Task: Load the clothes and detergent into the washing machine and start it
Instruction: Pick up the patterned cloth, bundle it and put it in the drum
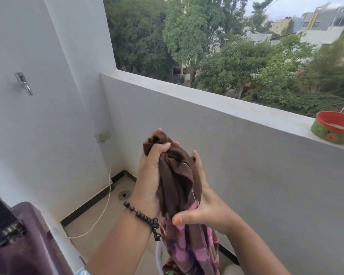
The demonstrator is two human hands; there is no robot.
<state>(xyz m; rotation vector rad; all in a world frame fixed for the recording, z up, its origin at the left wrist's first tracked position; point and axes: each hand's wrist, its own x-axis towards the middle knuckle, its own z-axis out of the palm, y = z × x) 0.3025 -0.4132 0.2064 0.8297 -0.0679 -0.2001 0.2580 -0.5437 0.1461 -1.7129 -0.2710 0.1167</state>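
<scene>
At the lower left edge the washing machine [28, 239] shows only as a maroon top corner with a dark raised lid, so its drum and controls are cut off and cannot be read. A white cord [105, 205] trails down the wall from near the wall socket [102, 136] to the tiled floor, probably the machine's lead, though its ends are not clear. The left hand [149, 175], with a bead bracelet [143, 217] on its wrist, has its fingers curled tight round the top of a bunched brown garment [177, 175], lifting it high, likely so its length clears the basket before it goes to the machine. The right hand [205, 207] cups the cloth lower down, thumb pressed against a pink patterned cloth [189, 247] hanging below; whether that is the same garment or a second one is hard to tell. A white basket rim [158, 253] peeks out underneath, mostly hidden. On the parapet ledge [226, 108] at the right stands a red and green tin [334, 129], cut off by the frame; no detergent is visible.
</scene>
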